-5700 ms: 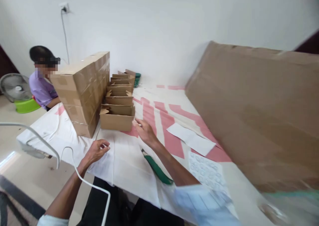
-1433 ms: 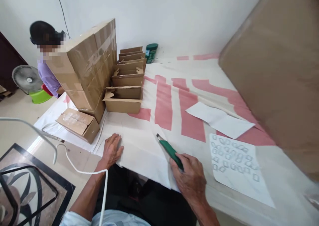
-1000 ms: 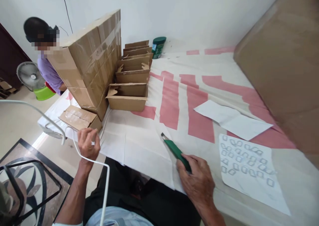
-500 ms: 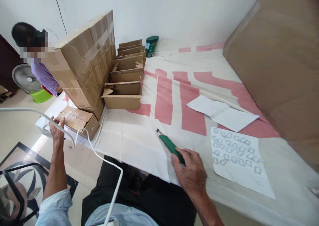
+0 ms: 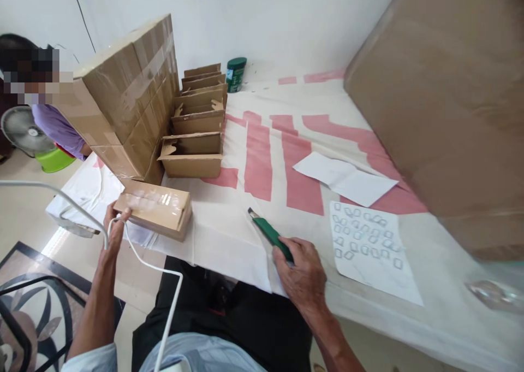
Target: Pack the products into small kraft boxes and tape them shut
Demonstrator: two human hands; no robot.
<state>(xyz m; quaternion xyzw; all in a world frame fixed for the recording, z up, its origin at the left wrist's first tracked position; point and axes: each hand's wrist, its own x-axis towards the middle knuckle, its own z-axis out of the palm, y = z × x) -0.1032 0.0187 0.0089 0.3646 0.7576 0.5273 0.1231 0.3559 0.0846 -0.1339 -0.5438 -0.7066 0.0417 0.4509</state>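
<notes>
My right hand (image 5: 303, 273) is closed around a green utility knife (image 5: 268, 231), whose dark tip points away from me, to the upper left. With my left hand (image 5: 117, 227) I grip the left end of a small taped cardboard box (image 5: 158, 205) near the table's front edge; its lid is closed, my thumb lies along its edge, and some fingers are hidden behind a white cable (image 5: 149, 258). Beyond that box, several open cardboard boxes (image 5: 192, 166) stand in a row beside a tall stack of taped cartons (image 5: 123, 99).
A green container (image 5: 236, 74) stands by the wall. Folded white paper (image 5: 346, 176) and a sheet with drawn shapes (image 5: 368, 246) lie on the red-and-white cloth (image 5: 257, 164). A large cardboard panel (image 5: 446, 120) rises at right. Another person's purple sleeve (image 5: 57, 126) shows behind the stack.
My left hand has moved the small box to the right, away from the stack's foot and along the table's front. My right hand still holds the knife; the view has shifted slightly.
</notes>
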